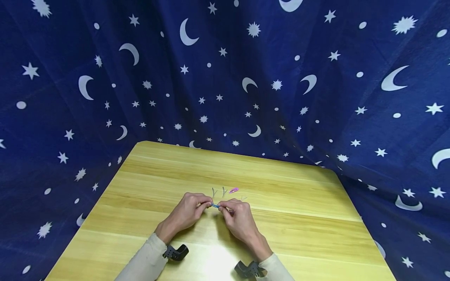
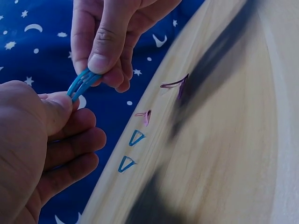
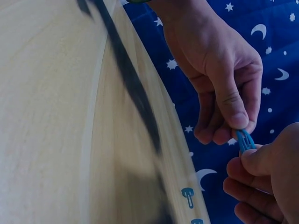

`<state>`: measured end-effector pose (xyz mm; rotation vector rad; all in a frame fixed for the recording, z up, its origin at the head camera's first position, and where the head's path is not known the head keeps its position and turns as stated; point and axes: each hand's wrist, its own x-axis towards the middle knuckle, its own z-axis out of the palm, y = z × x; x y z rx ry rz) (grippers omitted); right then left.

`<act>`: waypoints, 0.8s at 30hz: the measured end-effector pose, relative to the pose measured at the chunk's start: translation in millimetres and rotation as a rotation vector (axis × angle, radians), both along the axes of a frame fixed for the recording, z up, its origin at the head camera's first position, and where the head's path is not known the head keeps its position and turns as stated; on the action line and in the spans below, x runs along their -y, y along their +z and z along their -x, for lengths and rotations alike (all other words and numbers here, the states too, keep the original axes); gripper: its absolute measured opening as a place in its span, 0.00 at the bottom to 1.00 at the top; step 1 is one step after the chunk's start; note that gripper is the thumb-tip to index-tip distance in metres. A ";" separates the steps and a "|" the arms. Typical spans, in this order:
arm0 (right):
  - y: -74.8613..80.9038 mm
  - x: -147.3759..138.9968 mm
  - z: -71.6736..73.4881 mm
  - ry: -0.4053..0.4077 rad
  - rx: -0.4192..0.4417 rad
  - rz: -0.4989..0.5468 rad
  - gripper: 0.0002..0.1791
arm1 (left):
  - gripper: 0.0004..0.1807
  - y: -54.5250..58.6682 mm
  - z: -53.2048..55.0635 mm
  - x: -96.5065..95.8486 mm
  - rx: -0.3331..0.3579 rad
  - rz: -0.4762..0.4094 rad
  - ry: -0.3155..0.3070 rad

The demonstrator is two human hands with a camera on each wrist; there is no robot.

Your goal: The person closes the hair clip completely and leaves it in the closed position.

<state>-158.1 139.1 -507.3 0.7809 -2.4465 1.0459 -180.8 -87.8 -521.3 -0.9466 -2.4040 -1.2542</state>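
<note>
A blue snap hair clip [image 1: 215,205] is held between my two hands, a little above the table. The fingers of my left hand [image 1: 188,212] pinch one end of it, and those of my right hand [image 1: 240,219] pinch the other. In the left wrist view the slotted frame of the clip [image 2: 83,84] shows between both thumbs. From the right wrist view, the same clip [image 3: 245,140] spans the short gap from left thumb to right thumb. My fingertips hide its ends.
Beyond my hands a row of hair clips lies on the wooden table [image 1: 158,171]: two blue ones [image 2: 136,137], a pink one [image 1: 233,190] and a dark purplish one [image 2: 175,85]. Dark blue cloth with moons and stars [image 1: 225,70] hangs behind the table.
</note>
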 end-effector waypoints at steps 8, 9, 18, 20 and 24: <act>1.6 1.3 0.7 0.006 0.011 0.015 0.06 | 0.05 2.6 0.0 3.8 0.027 -0.003 0.002; 2.0 1.3 0.9 0.010 0.009 0.014 0.05 | 0.05 3.7 0.0 4.3 0.039 -0.001 0.003; 2.2 2.1 3.0 0.029 -0.004 -0.003 0.05 | 0.05 10.0 -1.9 10.0 0.099 0.013 0.011; 2.0 2.3 3.7 0.028 -0.012 -0.006 0.05 | 0.05 10.7 -2.0 11.0 0.106 0.013 0.013; 4.2 3.3 4.2 0.021 -0.008 -0.014 0.04 | 0.05 11.6 -2.8 13.1 0.122 0.026 0.022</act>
